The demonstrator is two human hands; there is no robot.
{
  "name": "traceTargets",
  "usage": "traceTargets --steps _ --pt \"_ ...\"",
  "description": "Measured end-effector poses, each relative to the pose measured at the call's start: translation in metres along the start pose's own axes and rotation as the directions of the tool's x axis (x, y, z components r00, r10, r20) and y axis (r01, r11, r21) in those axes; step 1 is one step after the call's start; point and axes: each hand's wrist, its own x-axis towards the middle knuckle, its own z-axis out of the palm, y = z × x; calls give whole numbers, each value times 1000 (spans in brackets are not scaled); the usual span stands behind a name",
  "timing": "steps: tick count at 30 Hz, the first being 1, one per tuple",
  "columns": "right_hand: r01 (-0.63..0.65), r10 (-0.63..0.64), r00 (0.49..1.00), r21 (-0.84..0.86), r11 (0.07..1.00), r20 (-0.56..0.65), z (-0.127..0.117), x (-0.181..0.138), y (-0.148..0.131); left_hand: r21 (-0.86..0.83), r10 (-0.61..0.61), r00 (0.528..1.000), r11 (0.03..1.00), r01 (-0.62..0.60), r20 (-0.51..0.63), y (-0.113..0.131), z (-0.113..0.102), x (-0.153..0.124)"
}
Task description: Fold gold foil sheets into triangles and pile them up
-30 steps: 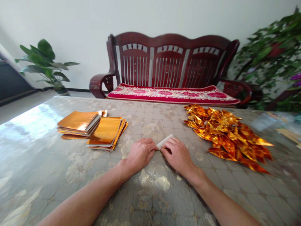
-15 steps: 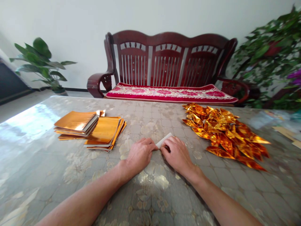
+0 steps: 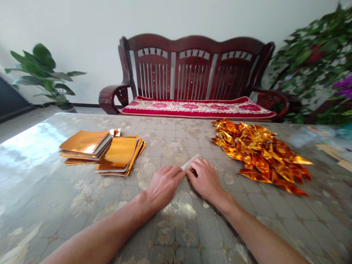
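The big patterned desk [image 3: 68, 205] is carrying a sprawling heap of folded gold foil [image 3: 260, 150] on the right, stacked gold sheets [image 3: 121, 152] are sitting left, and midway the left hand [image 3: 166, 185] and right hand [image 3: 205, 179] are both pinching a skinny pale strip [image 3: 190, 162].

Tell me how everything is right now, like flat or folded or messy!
Left hand: curled, fingertips at the paper strip.
Right hand: curled, thumb near the left fingertips.
Paper strip: narrow, pale, slanted, partly hidden.
Orange sheets: flat, stacked unevenly.
Shiny orange pieces: folded, pointy, heaped messily.
Seat cover: spread along the bench.
Clear plastic: looks crumpled, blurry.
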Motion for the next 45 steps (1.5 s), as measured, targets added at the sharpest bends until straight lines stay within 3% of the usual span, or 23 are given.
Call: traceTargets --steps 12,24,45 --pt "-24 24 1000 36 999 -10 -5 -3 3 119 34 997 992 -42 72 6 -4 2" --pt "-31 30 999 49 998 20 -13 -9 28 119 42 997 992 -49 66 6 -5 3" --pt "-35 36 999 -157 987 -2 -12 1 17 107 26 994 994 -37 102 7 -8 4"
